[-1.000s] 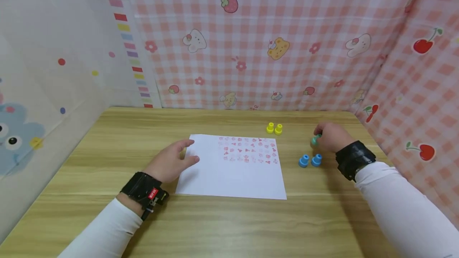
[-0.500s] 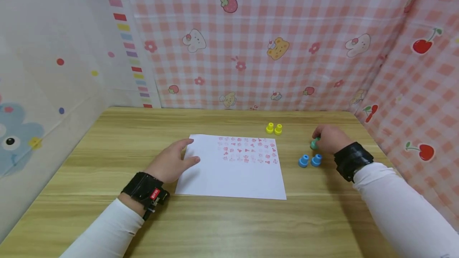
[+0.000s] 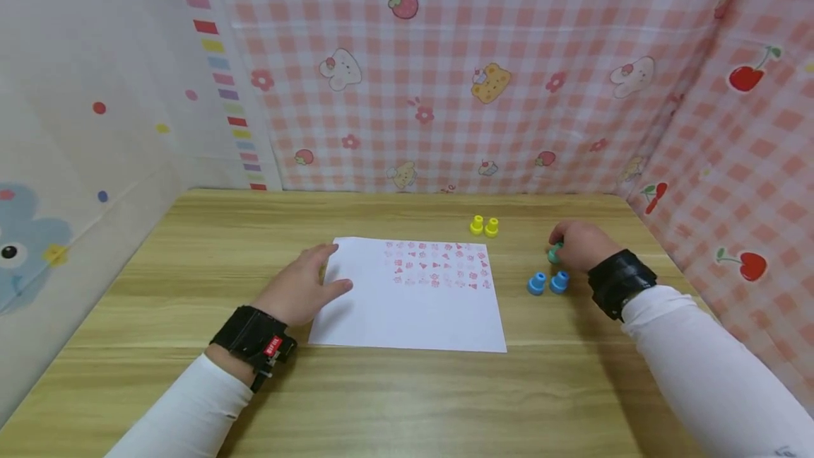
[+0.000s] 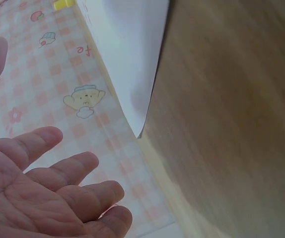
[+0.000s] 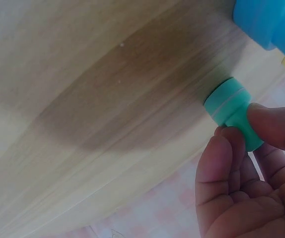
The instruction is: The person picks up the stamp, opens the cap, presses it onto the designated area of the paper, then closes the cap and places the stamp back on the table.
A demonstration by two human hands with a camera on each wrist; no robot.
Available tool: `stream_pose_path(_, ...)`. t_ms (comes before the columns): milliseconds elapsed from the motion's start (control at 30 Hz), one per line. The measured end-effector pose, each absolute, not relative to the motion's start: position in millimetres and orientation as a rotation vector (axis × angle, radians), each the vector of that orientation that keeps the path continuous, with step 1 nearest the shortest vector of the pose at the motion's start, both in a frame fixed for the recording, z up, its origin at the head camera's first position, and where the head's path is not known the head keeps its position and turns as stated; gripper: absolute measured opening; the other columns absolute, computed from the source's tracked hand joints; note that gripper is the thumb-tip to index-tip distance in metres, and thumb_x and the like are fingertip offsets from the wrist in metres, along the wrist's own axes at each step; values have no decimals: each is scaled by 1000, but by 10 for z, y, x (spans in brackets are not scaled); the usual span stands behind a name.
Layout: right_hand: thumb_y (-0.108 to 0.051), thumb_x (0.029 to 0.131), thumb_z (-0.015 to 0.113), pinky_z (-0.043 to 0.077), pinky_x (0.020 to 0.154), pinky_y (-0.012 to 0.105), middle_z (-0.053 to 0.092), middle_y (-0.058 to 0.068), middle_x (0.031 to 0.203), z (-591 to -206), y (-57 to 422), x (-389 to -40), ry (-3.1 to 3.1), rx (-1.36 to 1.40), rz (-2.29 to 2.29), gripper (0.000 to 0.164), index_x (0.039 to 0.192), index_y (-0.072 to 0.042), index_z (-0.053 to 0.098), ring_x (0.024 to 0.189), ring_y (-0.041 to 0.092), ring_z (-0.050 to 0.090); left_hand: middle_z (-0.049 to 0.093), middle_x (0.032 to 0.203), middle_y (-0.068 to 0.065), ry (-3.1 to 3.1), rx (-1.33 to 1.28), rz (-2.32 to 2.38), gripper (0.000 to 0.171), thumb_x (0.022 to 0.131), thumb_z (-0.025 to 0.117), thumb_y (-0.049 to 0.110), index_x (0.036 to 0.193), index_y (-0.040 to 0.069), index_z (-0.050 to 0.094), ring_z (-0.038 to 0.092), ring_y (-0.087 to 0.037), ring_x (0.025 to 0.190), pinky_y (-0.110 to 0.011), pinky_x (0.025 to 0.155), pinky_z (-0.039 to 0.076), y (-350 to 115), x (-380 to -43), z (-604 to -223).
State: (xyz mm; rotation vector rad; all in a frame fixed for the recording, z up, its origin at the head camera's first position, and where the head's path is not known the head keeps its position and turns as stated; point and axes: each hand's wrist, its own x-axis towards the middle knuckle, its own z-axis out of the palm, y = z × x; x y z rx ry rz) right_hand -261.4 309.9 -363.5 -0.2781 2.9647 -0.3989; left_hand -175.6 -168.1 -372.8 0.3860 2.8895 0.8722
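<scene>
Between thumb and fingers, my right hand (image 3: 586, 242) pinches a small green stamp (image 5: 228, 101) by its narrow handle, wide end close over the table. Most of that stamp is hidden behind the hand in the head view. Just nearer to me stand two blue stamps (image 3: 547, 283), one of which fills the upper corner of the right wrist view. My left hand (image 3: 297, 288) is spread, thumb and fingers apart, over the left edge of a white sheet of paper (image 3: 407, 316). Rows of small red stamped prints (image 3: 439, 265) cover the sheet's upper right part.
Two yellow stamps (image 3: 484, 226) stand side by side behind the paper's far right corner. A wooden table (image 3: 394, 401) carries everything. Patterned cloth (image 3: 381, 112) hangs along the back and both sides.
My right hand has shifted slightly left with the green stamp, which sits a little lower in view. The left hand stays over the paper's edge. The head view has tilted slightly.
</scene>
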Motion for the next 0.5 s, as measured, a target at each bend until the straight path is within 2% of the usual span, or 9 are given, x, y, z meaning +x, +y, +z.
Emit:
stream_pose_path(167,-9,84,63,47,76,50,64,15,91,-3639,3078,-2630,2966,-308,-400,18,100,0,63,79,28,55,26,149,-16,2898,378,843,81,87,55,57,146,8,28,18,-33,133,-55,107,23,-1701,-1754,-3715)
stream_pose_path(500,-10,83,63,47,77,51,64,15,94,-3684,3135,-2633,2981,-299,-412,20,101,0,63,82,29,55,26,149,-16,2900,355,837,84,86,54,61,146,9,29,17,-33,134,-57,106,22,-1663,-1766,-3727)
